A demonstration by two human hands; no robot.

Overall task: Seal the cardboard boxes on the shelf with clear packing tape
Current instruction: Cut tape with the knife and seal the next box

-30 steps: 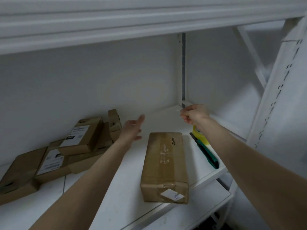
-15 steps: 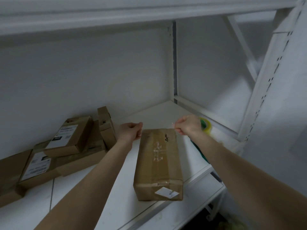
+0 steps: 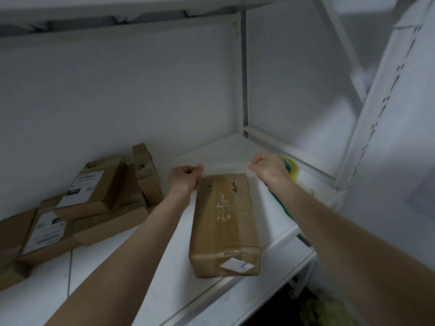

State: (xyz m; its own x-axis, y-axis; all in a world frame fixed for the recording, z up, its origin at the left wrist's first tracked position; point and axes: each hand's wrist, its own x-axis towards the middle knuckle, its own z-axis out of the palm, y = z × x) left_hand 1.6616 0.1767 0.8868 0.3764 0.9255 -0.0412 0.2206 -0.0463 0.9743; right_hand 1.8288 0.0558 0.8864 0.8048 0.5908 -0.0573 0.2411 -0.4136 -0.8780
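Note:
A long cardboard box point(image 3: 224, 222) lies lengthwise on the white shelf point(image 3: 146, 290), a small white label on its near end. Stretched just above the box's far end is a strip of clear packing tape point(image 3: 224, 164), faint against the shelf. My left hand point(image 3: 186, 177) pinches the strip's left end at the box's far left corner. My right hand point(image 3: 268, 168) pinches the right end, a little beyond the far right corner. Behind my right hand sits the tape roll point(image 3: 290, 169), yellowish and partly hidden.
A pile of labelled cardboard boxes point(image 3: 94, 198) fills the shelf's left side against the wall. A green-handled tool point(image 3: 281, 205) lies under my right forearm near the shelf's right edge. White shelf uprights point(image 3: 242, 74) stand at the back corner and right.
My left hand went from open to pinching the tape's free end. Both hands then came toward the box's far end with the strip stretched between them.

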